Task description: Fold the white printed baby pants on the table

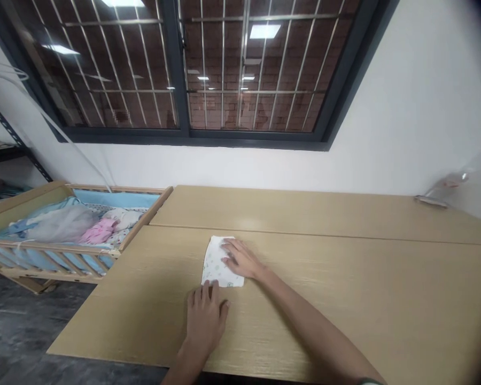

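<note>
A small folded white cloth with a faint green print lies on the light wooden table. My right hand rests flat on the cloth's right half, fingers stretched out and pointing left. My left hand lies palm down on the table just in front of the cloth, fingers spread, with the fingertips touching the cloth's near edge. Neither hand grips anything.
A wooden baby cot with blue lining, a grey net and pink and white clothes stands left of the table. A clear plastic item lies at the table's far right. A barred window sits in the white wall behind.
</note>
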